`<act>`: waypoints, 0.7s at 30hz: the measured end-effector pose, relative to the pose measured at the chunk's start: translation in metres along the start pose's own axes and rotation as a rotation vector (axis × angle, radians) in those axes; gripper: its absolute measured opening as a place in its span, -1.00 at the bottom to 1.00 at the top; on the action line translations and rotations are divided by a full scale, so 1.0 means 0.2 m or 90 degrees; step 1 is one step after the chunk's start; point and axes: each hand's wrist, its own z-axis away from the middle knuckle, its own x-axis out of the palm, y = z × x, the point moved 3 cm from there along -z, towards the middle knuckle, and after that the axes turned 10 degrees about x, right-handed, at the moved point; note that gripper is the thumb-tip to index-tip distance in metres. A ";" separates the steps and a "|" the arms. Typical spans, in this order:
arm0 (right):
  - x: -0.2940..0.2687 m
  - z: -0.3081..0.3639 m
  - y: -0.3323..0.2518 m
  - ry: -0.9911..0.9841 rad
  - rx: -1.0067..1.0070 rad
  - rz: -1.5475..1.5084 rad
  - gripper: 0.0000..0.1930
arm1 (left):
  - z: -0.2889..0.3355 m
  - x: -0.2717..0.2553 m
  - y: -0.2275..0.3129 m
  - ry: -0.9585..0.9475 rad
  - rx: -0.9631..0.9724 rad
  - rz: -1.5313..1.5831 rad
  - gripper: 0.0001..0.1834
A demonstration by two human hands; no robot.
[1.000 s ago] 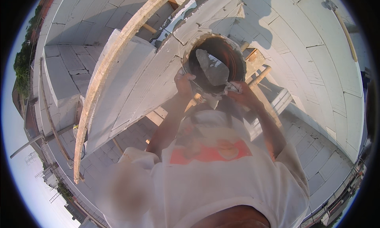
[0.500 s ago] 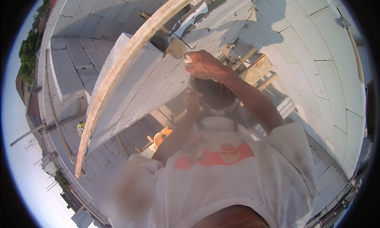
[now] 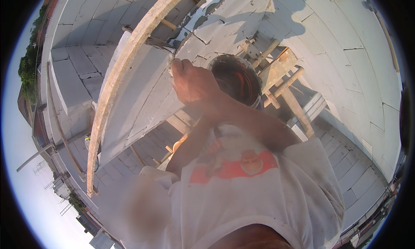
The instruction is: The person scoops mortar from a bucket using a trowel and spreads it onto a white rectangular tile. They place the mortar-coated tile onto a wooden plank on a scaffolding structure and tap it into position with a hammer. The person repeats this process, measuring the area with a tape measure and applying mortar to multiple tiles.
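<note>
My right hand (image 3: pixel 190 80) is closed round the handle of a trowel, which the fingers mostly hide. The trowel's thin blade (image 3: pixel 161 44) shows nearly edge-on, at the top edge of a pale block wall (image 3: pixel 142 86) beside a long wooden board (image 3: pixel 113 82). Just right of my right hand is a dark round bucket (image 3: pixel 235 80), its inside smeared and wet-looking. My left forearm (image 3: pixel 190 143) reaches up from below. My left hand is hidden behind my right wrist, so its grip does not show.
Wooden props and planks (image 3: pixel 281 71) stand right of the bucket. A tall block wall (image 3: pixel 346 54) rises on the right. Another block wall (image 3: pixel 75 71) is at the far left, with a drop and rooftops beyond. An orange round thing (image 3: pixel 179 143) lies below, partly hidden.
My right hand has moved left from above the bucket to the wall top, taking the trowel along. The mortar lump seen on the trowel no longer shows. More of the bucket is uncovered.
</note>
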 end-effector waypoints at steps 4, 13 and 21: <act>-0.03 0.11 0.03 0.053 0.030 -0.103 -0.64 | -0.01 -0.07 -0.05 -0.002 -0.014 -0.029 -0.71; 0.30 0.17 0.07 0.034 -0.162 0.266 -0.69 | -0.10 -0.15 -0.14 -0.060 -0.041 -0.097 -0.70; 0.18 0.89 0.75 -0.106 0.414 -0.345 -0.50 | -0.19 -0.04 -0.20 -0.149 -0.058 -0.163 -0.69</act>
